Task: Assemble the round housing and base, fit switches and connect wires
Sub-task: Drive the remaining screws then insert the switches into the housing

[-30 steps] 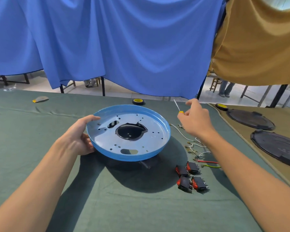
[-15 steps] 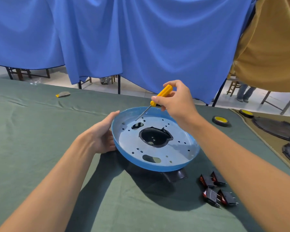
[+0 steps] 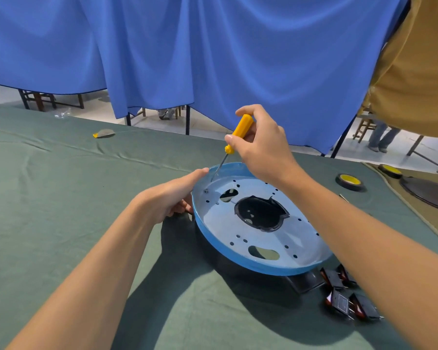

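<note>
- Now the blue round housing (image 3: 213,223) sits on the green table (image 3: 61,198), open side up. A black base (image 3: 305,282) pokes out from under its near edge.
- My left hand (image 3: 172,195) grips the left rim of the housing, thumb along the top edge, fingers curled below.
- My right hand (image 3: 261,145) is wrapped around the yellow handle of the screwdriver (image 3: 239,131).
- The screwdriver leans: handle up and to the right, thin metal tip down and to the left, inside the housing.
- A small screw (image 3: 205,191) sits in a hole near the left rim, just beside my left thumb.
- The tip is near the screw, but I think it is not on it yet. The screw lies a little lower and to the left of the tip.
- So I think the next move is small: slide the tip down and left, along its own lean, into the screw head.
- The right hand does that. The left hand is closer to the screw, but it is busy holding.
- If the tip slips, it could poke my thumb.
- The black and red switches (image 3: 344,296) lie on the cloth by the near right edge, untouched.
</note>
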A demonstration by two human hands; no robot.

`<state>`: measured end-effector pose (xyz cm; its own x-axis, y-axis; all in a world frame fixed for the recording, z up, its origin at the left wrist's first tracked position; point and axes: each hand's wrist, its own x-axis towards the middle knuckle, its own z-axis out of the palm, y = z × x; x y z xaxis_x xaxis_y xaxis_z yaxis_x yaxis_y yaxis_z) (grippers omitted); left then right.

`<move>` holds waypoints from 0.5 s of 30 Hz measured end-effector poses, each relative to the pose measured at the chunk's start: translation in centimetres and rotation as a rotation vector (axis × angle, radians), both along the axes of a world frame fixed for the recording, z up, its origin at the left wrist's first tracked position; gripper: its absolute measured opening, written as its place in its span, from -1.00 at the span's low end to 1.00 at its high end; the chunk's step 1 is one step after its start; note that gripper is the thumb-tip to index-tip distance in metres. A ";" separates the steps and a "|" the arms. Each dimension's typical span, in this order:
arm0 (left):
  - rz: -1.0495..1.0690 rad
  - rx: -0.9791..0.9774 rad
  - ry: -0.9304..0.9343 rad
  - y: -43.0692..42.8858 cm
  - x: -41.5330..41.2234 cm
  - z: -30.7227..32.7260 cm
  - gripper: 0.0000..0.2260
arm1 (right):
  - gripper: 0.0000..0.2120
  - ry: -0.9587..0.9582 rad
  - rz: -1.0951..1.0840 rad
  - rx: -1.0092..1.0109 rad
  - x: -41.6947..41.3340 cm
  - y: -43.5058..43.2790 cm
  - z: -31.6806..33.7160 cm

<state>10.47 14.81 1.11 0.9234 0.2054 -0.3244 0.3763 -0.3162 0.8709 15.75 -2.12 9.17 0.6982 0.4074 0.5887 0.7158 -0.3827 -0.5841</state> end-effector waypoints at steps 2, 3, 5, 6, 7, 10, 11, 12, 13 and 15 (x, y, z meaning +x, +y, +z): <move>-0.016 0.052 -0.009 -0.1 0.0 -0.1 -0.38 | -0.69 -0.024 0.019 -0.005 -0.1 0.1 0.1; -0.018 0.069 -0.017 -0.1 0.0 0.0 -0.40 | -0.69 -0.033 0.028 -0.012 -0.1 0.1 0.1; -0.012 0.090 -0.029 -0.2 -0.1 0.3 -0.44 | -0.69 -0.048 0.039 -0.029 -0.2 0.2 0.1; -0.010 0.104 -0.032 -0.4 -0.1 0.4 -0.45 | -0.69 -0.053 0.045 -0.035 -0.3 0.3 0.1; -0.006 0.124 -0.033 -0.5 -0.1 0.4 -0.45 | -0.69 -0.057 0.051 -0.040 -0.4 0.3 0.1; 0.011 0.201 -0.026 -0.8 0.0 0.4 -0.42 | -0.69 -0.064 0.073 -0.057 -0.6 0.3 0.0; 0.017 0.223 -0.022 -0.7 0.0 0.3 -0.41 | -0.69 -0.064 0.077 -0.068 -0.6 0.3 0.0; 0.029 0.233 -0.020 -0.6 0.0 0.4 -0.40 | -0.69 -0.061 0.082 -0.080 -0.6 0.3 -0.1; 0.041 0.234 -0.022 -0.5 0.0 0.4 -0.40 | -0.68 -0.056 0.089 -0.093 -0.7 0.3 -0.1; 0.066 0.236 -0.033 -0.5 0.1 0.4 -0.44 | -0.68 -0.049 0.106 -0.115 -0.8 0.4 -0.3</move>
